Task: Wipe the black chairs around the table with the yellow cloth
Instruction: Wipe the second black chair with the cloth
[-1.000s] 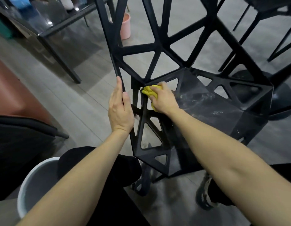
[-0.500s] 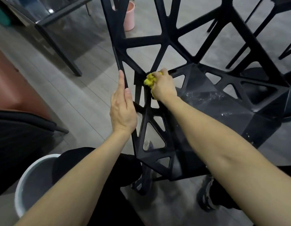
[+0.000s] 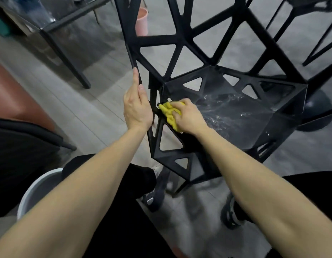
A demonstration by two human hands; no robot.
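Observation:
A black chair [image 3: 235, 123] with triangular cut-outs stands right in front of me, its seat streaked with wet marks. My right hand [image 3: 187, 116] grips a bunched yellow cloth [image 3: 169, 113] and presses it against the seat's left edge, where the side panel meets the seat. My left hand [image 3: 136, 107] lies along the outer edge of the chair's left side panel with the index finger stretched upward; the other fingers go round the edge out of sight.
A white bucket [image 3: 36, 192] sits at my lower left, a pink bucket [image 3: 142, 21] on the floor behind the chair. A dark glass table [image 3: 55, 25] stands upper left. More black chair legs [image 3: 314, 43] are upper right, a dark round base [image 3: 321, 108] at right.
My right hand has slid the cloth down from the joint of backrest and seat toward me along the seat's left edge. My left hand has kept its place on the side panel.

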